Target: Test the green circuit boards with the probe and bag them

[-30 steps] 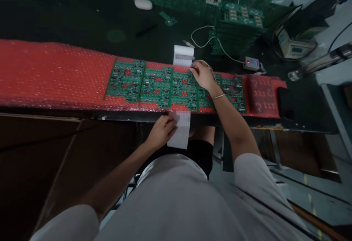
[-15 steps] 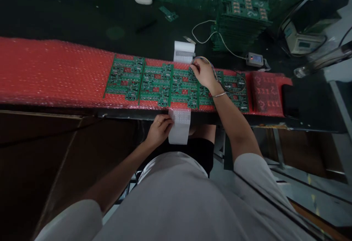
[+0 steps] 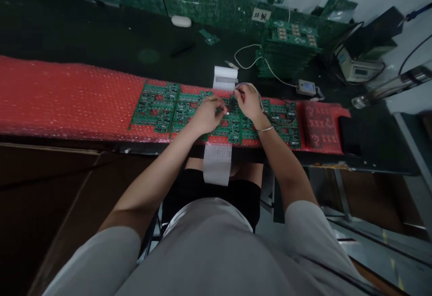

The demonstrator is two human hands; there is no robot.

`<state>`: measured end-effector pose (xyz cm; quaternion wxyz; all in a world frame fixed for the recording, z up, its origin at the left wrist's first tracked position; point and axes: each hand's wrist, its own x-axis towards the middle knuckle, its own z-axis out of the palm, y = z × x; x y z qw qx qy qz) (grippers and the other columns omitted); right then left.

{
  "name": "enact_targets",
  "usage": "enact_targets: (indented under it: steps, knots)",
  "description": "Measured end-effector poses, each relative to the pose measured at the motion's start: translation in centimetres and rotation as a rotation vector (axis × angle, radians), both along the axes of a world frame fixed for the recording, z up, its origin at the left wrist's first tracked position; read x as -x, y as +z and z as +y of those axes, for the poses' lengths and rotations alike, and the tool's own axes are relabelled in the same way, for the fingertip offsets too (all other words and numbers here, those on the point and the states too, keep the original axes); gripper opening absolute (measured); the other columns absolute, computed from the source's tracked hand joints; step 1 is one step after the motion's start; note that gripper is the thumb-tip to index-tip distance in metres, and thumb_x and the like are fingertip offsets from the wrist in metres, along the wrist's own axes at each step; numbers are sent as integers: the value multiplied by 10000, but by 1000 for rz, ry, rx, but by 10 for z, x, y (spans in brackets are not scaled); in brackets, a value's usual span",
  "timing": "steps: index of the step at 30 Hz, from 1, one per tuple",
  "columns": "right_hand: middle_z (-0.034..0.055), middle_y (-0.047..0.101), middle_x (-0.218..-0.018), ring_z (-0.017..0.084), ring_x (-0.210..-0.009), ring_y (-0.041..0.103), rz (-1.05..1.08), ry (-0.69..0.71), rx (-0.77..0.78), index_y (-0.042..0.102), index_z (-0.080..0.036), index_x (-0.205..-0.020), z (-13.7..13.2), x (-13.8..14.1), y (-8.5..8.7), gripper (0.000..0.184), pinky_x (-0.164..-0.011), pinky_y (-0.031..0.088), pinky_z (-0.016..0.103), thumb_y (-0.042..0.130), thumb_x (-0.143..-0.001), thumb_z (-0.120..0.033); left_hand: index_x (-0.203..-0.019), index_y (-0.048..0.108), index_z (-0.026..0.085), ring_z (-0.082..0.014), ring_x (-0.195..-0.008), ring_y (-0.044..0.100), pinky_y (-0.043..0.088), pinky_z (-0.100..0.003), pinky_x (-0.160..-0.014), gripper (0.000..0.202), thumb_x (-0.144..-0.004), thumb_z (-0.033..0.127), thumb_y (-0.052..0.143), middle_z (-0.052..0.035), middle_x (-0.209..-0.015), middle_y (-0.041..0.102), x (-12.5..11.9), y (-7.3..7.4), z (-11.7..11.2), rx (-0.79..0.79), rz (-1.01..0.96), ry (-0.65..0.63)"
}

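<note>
A row of green circuit boards [image 3: 156, 108] lies on red bubble wrap along the table's front edge. Over the middle boards, my left hand [image 3: 211, 115] is closed in a pinch, with a tiny white piece, perhaps a label, at its fingertips. Close to its right, my right hand [image 3: 249, 101] pinches the end of a thin multicoloured cable [image 3: 258, 94] against a board; the fingers partly hide its tip. Under the wrap runs a white paper strip [image 3: 218, 164], which hangs over the front edge and shows again behind the boards.
Behind stand a tall stack of green boards [image 3: 290, 46] and a small meter [image 3: 306, 87] on a white cable. A wrapped board pack [image 3: 322, 127] and a black phone-like object [image 3: 349, 136] lie right. A metal tube [image 3: 391, 87] juts in from the right.
My left hand has risen from the hanging paper strip to the boards, beside my right hand, a tiny white piece now at its fingertips. My right hand stays on the same board. The view has tilted up slightly.
</note>
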<state>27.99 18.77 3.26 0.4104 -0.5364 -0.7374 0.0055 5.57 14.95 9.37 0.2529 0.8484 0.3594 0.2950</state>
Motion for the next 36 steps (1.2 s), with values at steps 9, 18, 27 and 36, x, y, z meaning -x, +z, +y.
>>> enact_targets:
  steps: [9,18,27,36]
  knots:
    - [89,690,-966,236,-939,657,83,-17,102,603,-229,-964,6,0,-5,284,-909,554,407,452,-1062,-448,-758,750,131,-285,-1012,658,524,-450,-1023,163,-787,143,590,-119,-864,716,-46,-24,61,10,223,-36]
    - [78,687,-968,235,-970,640,100,-14,117,593,-232,-946,5,0,-2,229,-926,540,401,489,-1052,-407,-820,760,86,-309,-1006,660,524,-465,-1011,198,-819,141,570,-165,-924,702,-52,-29,61,-46,301,25]
    - [66,678,-930,220,-915,642,135,-34,129,584,-221,-935,8,0,3,315,-897,528,385,472,-1056,-489,-1129,775,158,-315,-1267,584,456,-520,-1140,376,-925,148,459,-140,-1326,649,-22,-28,28,-190,324,-171]
    - [54,728,-954,221,-945,679,81,183,184,622,-246,-915,-76,4,58,420,-932,535,411,456,-1035,-612,-1197,756,138,-344,-1305,552,441,-540,-1160,403,-891,135,494,-161,-1357,618,-24,-34,28,-146,292,-171]
